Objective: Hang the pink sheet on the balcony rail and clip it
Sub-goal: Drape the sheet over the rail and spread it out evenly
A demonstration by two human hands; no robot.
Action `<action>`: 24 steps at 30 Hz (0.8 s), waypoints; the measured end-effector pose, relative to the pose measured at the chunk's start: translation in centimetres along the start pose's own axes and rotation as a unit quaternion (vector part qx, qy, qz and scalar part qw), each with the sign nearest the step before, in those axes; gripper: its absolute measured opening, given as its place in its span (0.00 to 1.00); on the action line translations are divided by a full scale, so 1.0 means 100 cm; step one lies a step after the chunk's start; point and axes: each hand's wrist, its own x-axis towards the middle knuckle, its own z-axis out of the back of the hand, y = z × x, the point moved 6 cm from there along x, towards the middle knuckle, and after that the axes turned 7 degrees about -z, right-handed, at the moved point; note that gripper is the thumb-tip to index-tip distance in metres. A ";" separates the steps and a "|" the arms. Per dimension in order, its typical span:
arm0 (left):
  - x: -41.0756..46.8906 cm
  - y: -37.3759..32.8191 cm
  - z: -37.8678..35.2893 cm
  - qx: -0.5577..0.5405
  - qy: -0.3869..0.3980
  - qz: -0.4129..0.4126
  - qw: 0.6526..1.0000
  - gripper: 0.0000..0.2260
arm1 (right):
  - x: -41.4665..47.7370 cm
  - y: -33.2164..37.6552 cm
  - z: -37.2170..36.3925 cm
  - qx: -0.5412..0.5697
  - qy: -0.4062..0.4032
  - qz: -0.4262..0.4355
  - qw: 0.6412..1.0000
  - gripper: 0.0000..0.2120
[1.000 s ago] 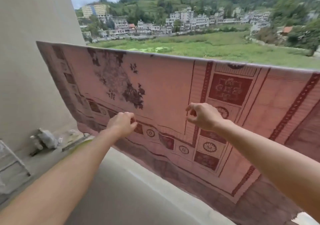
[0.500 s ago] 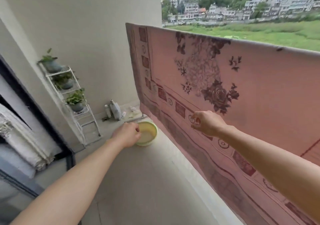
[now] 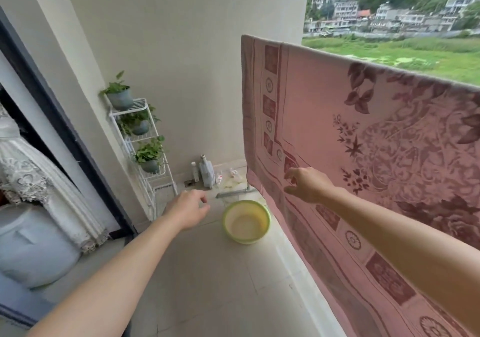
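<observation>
Both hands have moved left along the sheet (image 3: 337, 118) draped over its hidden rail, left hand (image 3: 187, 210) loosely curled and empty, right hand (image 3: 306, 184) slack-fingered near its border; unclipped, wind could drag it off.

Sheet (image 3: 363, 155) hung R; basin (image 3: 246, 222) on floor (image 3: 207, 292) just L; plant rack (image 3: 145, 142) farther L agst wall (image 3: 181, 51).

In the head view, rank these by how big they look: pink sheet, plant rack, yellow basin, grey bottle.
1. pink floral cloth sheet
2. white wire plant rack
3. round green-rimmed yellow plastic basin, nearer the camera than the rack
4. grey bottle by the wall
</observation>
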 end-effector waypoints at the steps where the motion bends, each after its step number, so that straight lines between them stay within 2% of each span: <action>1: 0.015 0.010 0.002 -0.003 -0.001 0.004 1.000 0.11 | 0.019 0.006 -0.002 -0.005 -0.002 0.006 1.000 0.18; 8: 0.144 0.080 0.026 -0.009 0.002 -0.015 1.000 0.11 | 0.159 0.053 -0.016 -0.010 -0.022 0.009 1.000 0.18; 13: 0.248 0.127 0.068 0.015 0.008 -0.052 0.999 0.10 | 0.257 0.082 -0.004 0.017 -0.036 -0.045 0.998 0.18; 17: 0.335 0.148 0.095 0.031 0.000 -0.078 0.997 0.11 | 0.316 0.091 0.008 0.028 -0.054 -0.074 0.995 0.15; 24: 0.466 0.151 0.082 0.015 0.039 -0.122 0.992 0.12 | 0.421 0.084 0.037 0.015 -0.126 -0.094 0.987 0.18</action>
